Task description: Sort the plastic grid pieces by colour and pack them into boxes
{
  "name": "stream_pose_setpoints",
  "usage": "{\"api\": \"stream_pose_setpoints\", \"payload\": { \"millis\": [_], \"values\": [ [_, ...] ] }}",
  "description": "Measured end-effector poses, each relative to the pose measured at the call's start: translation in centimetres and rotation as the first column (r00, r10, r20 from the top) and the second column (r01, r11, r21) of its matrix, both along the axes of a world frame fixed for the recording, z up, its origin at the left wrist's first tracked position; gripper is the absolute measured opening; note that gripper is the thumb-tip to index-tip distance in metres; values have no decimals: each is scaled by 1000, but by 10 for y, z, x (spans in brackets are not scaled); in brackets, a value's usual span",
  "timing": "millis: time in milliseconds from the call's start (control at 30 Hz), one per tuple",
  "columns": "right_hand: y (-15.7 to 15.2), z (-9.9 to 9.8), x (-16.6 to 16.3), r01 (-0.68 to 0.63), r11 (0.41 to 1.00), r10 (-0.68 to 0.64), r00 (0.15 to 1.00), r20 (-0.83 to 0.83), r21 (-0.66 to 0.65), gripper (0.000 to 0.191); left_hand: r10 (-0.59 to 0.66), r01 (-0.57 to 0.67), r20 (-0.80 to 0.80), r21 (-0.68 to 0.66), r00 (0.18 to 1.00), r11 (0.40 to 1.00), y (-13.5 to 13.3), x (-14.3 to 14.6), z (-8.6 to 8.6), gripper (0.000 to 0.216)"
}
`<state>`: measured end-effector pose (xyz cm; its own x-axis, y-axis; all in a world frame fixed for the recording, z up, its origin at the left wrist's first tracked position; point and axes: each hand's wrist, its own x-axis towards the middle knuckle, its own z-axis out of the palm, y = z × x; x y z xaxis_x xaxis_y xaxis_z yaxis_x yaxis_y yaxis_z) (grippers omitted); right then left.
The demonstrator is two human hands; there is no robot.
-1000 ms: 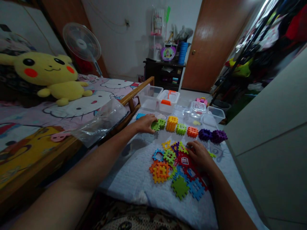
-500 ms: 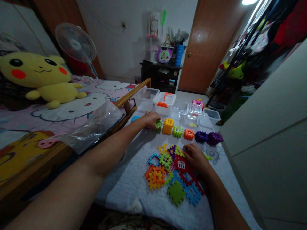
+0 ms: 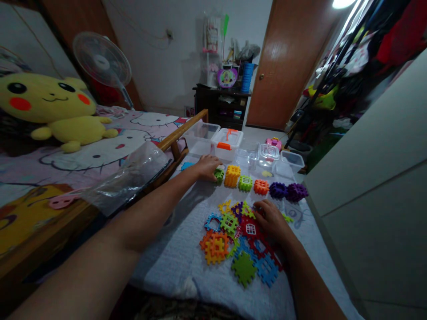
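Observation:
My left hand point(image 3: 208, 167) reaches to the left part of a row of stacked plastic building tiles, its fingers closed around green interlocking tiles point(image 3: 219, 176). To their right stand a yellow stack point(image 3: 232, 177), a lime green window tile stack point(image 3: 245, 183), an orange stack point(image 3: 261, 187) and purple stacks point(image 3: 296, 192). My right hand point(image 3: 271, 218) lies over the loose pile with fingers loosely apart, touching a red window tile point(image 3: 249, 228). Orange tiles point(image 3: 215, 247), a green square tile point(image 3: 244, 269) and a blue window tile point(image 3: 267, 270) are in the pile.
Behind the row are a clear bin point(image 3: 202, 134), a lidded box with orange latches point(image 3: 227, 143) and smaller clear containers point(image 3: 292, 161). A wooden bed rail point(image 3: 183, 132) and a plastic bag point(image 3: 128, 173) border the left. A white cabinet point(image 3: 370, 178) borders the right.
The view has shifted slightly. My left hand stays at the green tiles and my right hand stays on the pile; the tiles look the same.

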<state>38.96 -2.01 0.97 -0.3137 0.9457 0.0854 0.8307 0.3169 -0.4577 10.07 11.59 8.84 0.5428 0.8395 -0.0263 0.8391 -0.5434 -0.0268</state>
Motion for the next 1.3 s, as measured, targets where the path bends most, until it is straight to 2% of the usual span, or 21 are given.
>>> {"api": "stream_pose_setpoints", "payload": {
  "millis": [133,200,300,433,500,567,700,767,1100,1300],
  "values": [
    [1,-2,1,4,1000,-3,1000,-24,13,19,-131,87,225,197,965,977,-30,-4,4,46],
    [1,-2,2,0,1000,1,1000,-31,20,18,-212,137,330,235,920,962,-50,-5,0,33],
    [1,-2,3,11,1000,-9,999,-46,29,20,-267,210,450,172,852,962,-81,-4,-16,24],
    [1,-2,3,38,999,-35,997,-73,32,24,-198,198,545,60,815,978,-112,-1,-41,16],
    [1,-3,3,46,998,-43,996,-80,37,24,-194,231,563,4,803,973,-124,1,-48,18],
    [1,-3,2,55,997,-51,995,-88,47,23,-197,264,575,-35,794,964,-133,4,-52,29],
    [1,-1,2,63,996,-57,993,-105,59,24,-184,288,549,-108,815,952,-141,9,-56,59],
    [0,0,1,57,996,-51,993,-104,64,24,-168,284,522,-151,836,947,-142,11,-57,64],
    [-1,1,-4,22,998,-19,999,-37,64,21,-98,195,392,-216,915,957,-139,22,-53,57],
    [1,-1,-3,4,998,-2,999,-34,59,21,6,71,519,-129,855,989,-133,11,-60,50]
  ]
}}
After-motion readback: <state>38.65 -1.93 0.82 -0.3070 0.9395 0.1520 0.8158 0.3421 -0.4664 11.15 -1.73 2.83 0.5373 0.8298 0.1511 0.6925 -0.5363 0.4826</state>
